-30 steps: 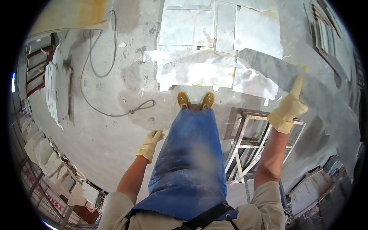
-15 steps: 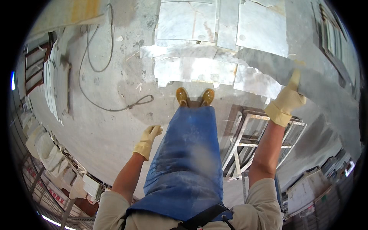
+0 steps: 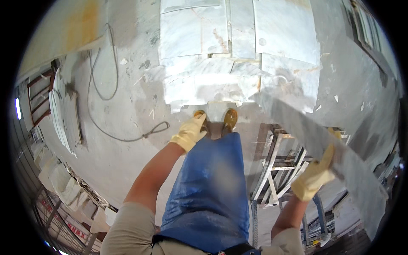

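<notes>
My right hand point(image 3: 313, 178) wears a cream rubber glove and grips a long, thin grey stone slab strip point(image 3: 295, 123) by its edge. The strip slants from near the pale slabs on the floor down to the lower right. My left hand point(image 3: 190, 132), gloved the same way, hangs in front of my boots point(image 3: 230, 119) with its fingers partly apart and nothing in them. Beyond the boots lie flat, pale marble slabs point(image 3: 285, 29) with broken pieces point(image 3: 212, 87) along their near side.
A metal frame point(image 3: 272, 170) stands at my right, partly behind the strip. On the left floor lies a looped cable point(image 3: 114, 138); thin slabs point(image 3: 63, 110) lean beyond it. A stained slab point(image 3: 63, 38) is at far left. A blue apron point(image 3: 204, 182) covers my front.
The strip has swung down toward the lower right with my right hand, its far end leaving the pale slabs' left part. My left hand has moved forward and right, in front of my boots.
</notes>
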A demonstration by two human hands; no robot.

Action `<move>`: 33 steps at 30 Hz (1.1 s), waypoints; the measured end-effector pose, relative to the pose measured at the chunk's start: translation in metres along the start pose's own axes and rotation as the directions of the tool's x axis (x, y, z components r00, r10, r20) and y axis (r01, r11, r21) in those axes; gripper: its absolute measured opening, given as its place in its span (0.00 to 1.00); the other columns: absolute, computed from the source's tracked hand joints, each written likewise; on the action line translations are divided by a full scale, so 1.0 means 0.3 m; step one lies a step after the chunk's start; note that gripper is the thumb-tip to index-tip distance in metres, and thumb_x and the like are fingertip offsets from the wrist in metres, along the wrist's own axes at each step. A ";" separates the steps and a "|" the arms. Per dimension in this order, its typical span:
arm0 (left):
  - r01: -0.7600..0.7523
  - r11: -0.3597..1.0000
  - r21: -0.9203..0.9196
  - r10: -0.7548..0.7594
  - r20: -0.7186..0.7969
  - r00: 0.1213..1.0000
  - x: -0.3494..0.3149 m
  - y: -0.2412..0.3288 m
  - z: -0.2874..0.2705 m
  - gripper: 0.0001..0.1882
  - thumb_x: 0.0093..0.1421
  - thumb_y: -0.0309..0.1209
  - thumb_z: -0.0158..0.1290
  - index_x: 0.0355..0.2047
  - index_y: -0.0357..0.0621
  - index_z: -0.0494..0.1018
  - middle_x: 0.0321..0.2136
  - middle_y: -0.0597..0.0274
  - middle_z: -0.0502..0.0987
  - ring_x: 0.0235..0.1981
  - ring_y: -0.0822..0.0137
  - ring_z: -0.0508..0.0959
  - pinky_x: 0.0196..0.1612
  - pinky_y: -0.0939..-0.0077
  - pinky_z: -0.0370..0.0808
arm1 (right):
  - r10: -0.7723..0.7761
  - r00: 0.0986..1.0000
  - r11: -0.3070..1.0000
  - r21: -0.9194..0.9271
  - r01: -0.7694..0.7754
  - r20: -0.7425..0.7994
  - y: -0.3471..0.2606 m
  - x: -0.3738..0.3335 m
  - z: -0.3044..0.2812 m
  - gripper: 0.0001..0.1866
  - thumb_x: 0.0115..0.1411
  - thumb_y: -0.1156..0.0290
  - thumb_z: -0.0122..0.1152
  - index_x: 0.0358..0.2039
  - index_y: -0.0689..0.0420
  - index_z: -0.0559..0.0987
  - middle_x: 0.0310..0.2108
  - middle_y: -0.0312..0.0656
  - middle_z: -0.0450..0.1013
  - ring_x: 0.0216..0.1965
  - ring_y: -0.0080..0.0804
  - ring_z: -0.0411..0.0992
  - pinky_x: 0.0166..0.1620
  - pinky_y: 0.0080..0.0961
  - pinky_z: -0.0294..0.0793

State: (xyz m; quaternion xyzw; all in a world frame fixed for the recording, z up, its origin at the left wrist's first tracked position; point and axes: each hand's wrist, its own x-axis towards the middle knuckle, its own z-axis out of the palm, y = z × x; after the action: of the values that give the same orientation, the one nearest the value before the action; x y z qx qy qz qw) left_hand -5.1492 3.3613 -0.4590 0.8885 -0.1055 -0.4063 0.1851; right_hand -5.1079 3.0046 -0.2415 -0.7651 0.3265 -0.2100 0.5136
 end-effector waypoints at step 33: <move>-0.233 0.619 -0.750 0.448 0.093 0.889 0.695 0.308 0.266 0.37 0.52 0.27 0.54 0.66 0.46 0.62 0.47 0.54 0.76 0.45 0.63 0.79 0.44 0.69 0.77 | 0.145 0.985 0.965 -0.234 -0.120 0.095 0.493 -0.120 -0.372 0.29 0.69 0.63 0.53 0.62 0.72 0.65 0.58 0.55 0.68 0.58 0.43 0.68 0.64 0.38 0.64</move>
State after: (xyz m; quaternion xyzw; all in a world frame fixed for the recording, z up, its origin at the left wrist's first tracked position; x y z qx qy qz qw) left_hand -5.0783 3.1875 -0.6112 0.6418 -0.1301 -0.4888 0.5764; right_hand -5.2483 2.9196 -0.3347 -0.8057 0.3699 -0.0937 0.4531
